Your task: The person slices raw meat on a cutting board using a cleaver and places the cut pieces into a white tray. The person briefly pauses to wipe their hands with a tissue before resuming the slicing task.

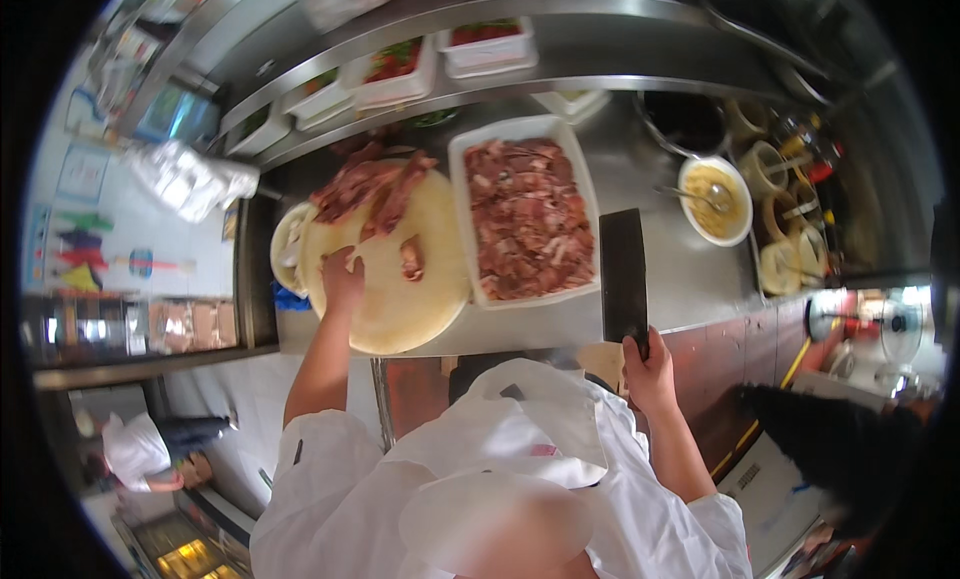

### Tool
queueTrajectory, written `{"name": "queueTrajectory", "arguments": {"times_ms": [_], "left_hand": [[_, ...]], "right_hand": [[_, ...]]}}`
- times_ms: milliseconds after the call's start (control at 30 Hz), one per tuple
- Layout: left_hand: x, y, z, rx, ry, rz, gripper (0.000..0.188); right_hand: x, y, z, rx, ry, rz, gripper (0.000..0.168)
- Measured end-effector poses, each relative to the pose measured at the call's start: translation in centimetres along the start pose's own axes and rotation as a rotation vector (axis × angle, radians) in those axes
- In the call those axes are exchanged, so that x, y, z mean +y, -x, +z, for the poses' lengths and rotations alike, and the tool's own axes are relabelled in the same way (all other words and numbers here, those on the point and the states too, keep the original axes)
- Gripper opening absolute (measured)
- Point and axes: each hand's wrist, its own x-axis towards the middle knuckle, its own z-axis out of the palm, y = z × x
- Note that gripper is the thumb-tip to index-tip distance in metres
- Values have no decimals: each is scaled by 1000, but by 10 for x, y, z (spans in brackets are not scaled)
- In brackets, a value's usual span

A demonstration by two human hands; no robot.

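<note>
My right hand point(649, 369) grips the handle of a broad, dark-bladed cleaver point(624, 279), its blade pointing away from me beside a white plastic tub. The tub point(457, 204) holds a heap of cut raw meat point(529, 219). My left hand point(343, 279) rests over the left part of a round, pale chopping board point(397, 316), its fingers spread and nothing visible in them. A small chunk of meat on the bone point(412, 259) lies to the right of that hand. Larger raw meat pieces point(360, 185) lie across the board's far edge.
A white bowl point(745, 226) with a yellowish minced food and a spoon point(712, 198) stands at the right, near a dark pot point(684, 125) and several seasoning containers point(780, 211). White tubs point(491, 53) line the shelf behind. Another person point(139, 451) is at lower left.
</note>
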Motion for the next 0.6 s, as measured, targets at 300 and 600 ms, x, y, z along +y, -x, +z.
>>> {"name": "queueTrajectory", "arguments": {"times_ms": [300,600], "left_hand": [[-124,19,-36,35,154,-164,45],[-127,-17,-17,64,21,217,47]], "right_hand": [[-52,0,123,-255,21,49,17],[-45,19,246,-470,-110,142,15]]}}
